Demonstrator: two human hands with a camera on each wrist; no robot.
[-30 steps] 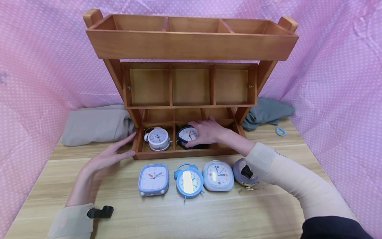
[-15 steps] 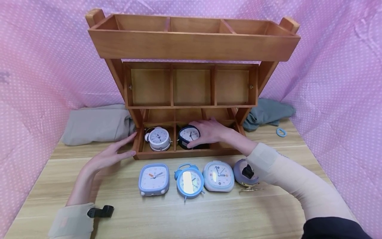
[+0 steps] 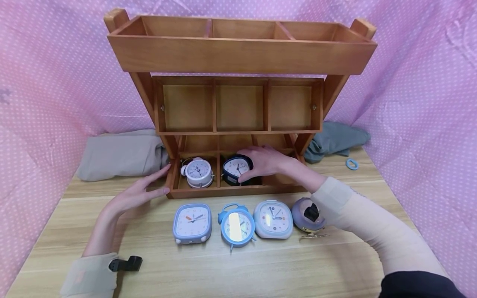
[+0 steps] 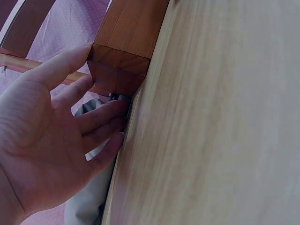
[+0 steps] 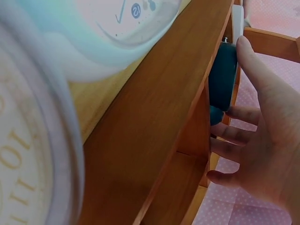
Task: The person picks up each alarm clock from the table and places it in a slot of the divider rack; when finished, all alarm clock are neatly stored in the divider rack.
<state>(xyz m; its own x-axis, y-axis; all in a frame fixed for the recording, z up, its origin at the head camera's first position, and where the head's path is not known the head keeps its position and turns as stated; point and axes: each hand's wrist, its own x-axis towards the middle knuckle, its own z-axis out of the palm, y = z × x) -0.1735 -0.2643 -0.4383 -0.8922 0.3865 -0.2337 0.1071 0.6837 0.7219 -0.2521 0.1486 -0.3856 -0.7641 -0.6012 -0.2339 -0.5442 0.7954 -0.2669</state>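
Wooden shelf's point(image 3: 231, 191) middle compartment holds dark clock point(image 3: 235, 169), right hand point(image 3: 265, 162) gripping.

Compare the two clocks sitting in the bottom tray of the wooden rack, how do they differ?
The white clock has a pale body with a bell and handle on top; the dark clock has a dark body, and no bells show. The white clock stands untouched in the left compartment; the dark clock sits in the middle one, gripped by the right hand. Both have white round dials and face forward.
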